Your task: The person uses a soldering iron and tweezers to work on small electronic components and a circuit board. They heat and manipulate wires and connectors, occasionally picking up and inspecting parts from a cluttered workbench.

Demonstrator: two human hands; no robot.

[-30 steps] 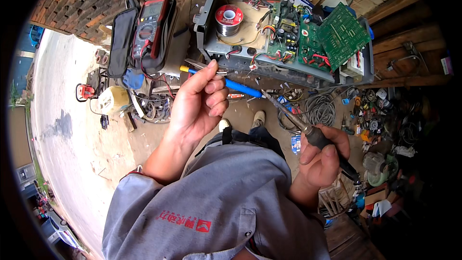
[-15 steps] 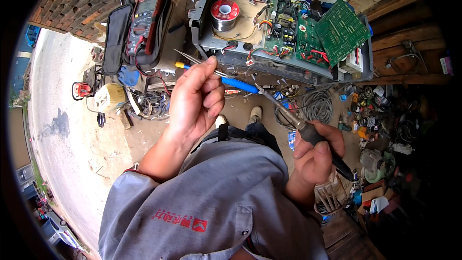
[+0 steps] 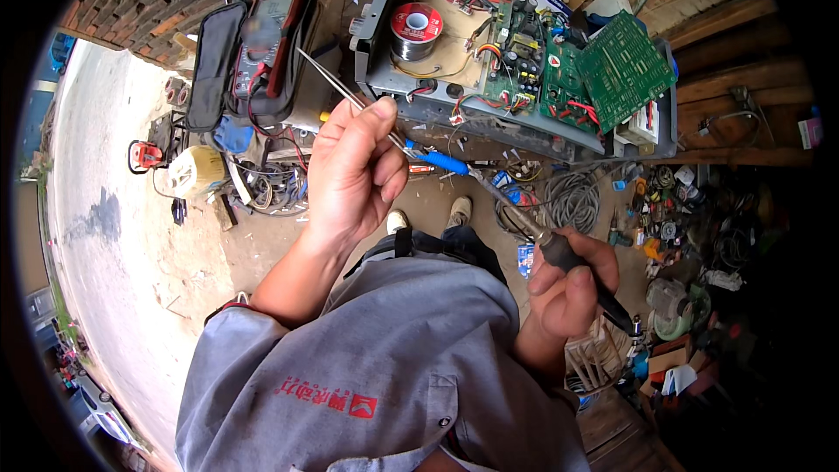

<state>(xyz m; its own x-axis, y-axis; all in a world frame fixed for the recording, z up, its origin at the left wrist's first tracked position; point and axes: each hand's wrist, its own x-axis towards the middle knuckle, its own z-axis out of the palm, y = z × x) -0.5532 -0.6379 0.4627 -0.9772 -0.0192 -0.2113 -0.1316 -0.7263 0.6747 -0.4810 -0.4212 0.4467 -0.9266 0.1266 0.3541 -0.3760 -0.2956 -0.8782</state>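
Your left hand pinches thin tweezers and your right hand grips the soldering iron, both raised short of the green circuit boards; lowering both tips there seems next.

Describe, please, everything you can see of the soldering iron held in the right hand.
The black-handled soldering iron with a long metal shaft is gripped by the right hand, fingers wrapped around its dark handle. Its slim, greyish shaft slants up and to the left toward the left hand. The handle's rear end juts out down-right past the hand. Nothing else visibly touches it.
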